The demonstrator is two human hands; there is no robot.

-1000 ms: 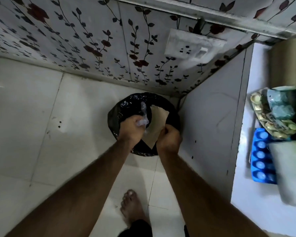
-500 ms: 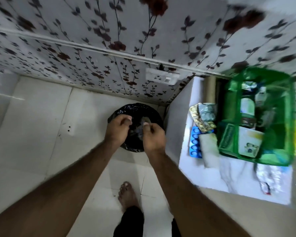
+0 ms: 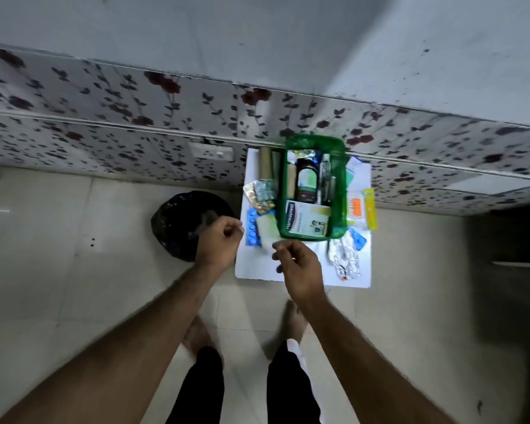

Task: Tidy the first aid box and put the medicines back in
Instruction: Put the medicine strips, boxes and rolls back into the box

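Hands hover empty: left hand (image 3: 219, 240) loosely curled at the worktop's (image 3: 257, 267) 9 o'clock edge, right hand (image 3: 299, 264) half-spread above its 6 o'clock edge. Green box (image 3: 314, 186) stands at the worktop's 12 o'clock, strips (image 3: 262, 194) loose at 10. A hasty reach could sweep the foil strips (image 3: 344, 258) off the 5 o'clock corner.

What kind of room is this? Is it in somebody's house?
Probably a room in a home. Flower-patterned wall panels with a wall socket, a tiled floor with a black-lined bin, and a green box of medicines on a small white table.
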